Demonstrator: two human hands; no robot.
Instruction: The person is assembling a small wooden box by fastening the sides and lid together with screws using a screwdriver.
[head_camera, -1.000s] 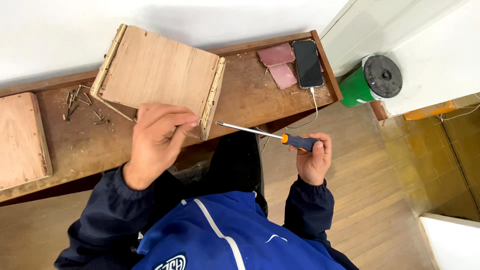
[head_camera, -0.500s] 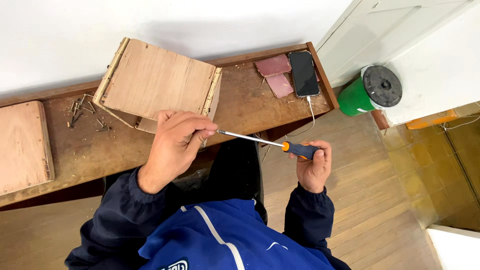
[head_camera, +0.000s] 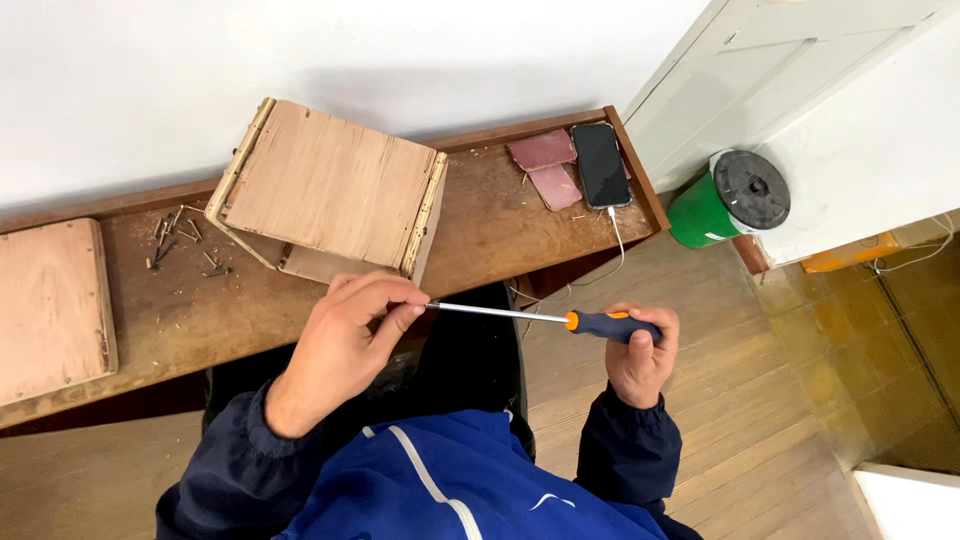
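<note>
Right hand (head_camera: 640, 355) closed around the dark, orange-collared handle of a screwdriver (head_camera: 545, 318); shaft runs level to the left. Left hand (head_camera: 345, 345) pinches the shaft tip between thumb and fingers, just below the near corner of a plywood box (head_camera: 325, 185). Whether a screw sits at the tip: cannot tell. Box rests tilted on a long wooden bench (head_camera: 490, 225). Loose screws (head_camera: 180, 240) lie left of the box, a flat plywood panel (head_camera: 50, 305) further left. Phone (head_camera: 601, 164) and reddish sandpaper pieces (head_camera: 548, 168) at the bench's right end; green container (head_camera: 725, 205) beyond.
</note>
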